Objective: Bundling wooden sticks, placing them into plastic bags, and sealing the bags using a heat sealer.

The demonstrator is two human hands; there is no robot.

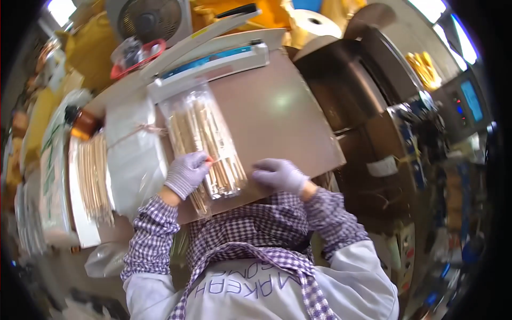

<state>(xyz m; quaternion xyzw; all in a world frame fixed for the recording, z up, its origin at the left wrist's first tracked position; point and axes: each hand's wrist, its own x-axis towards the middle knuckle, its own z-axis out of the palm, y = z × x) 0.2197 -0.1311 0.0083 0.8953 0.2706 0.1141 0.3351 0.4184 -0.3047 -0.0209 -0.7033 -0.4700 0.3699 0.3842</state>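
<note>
A clear plastic bag of thin wooden sticks [205, 136] lies on a brown board [282, 117], its far end under the jaw of a white heat sealer [213, 61]. My left hand [186, 173], in a pale purple glove, pinches the near end of the sticks at the bag's left side. My right hand [278, 175], gloved the same way, rests with curled fingers on the board just right of the bag and holds nothing that I can see.
A white tray with loose wooden sticks [93, 176] stands at the left, beside a stack of clear bags [136, 154]. A fan [149, 18] and a red-rimmed container [133, 53] sit behind the sealer. A dark metal machine [373, 101] fills the right.
</note>
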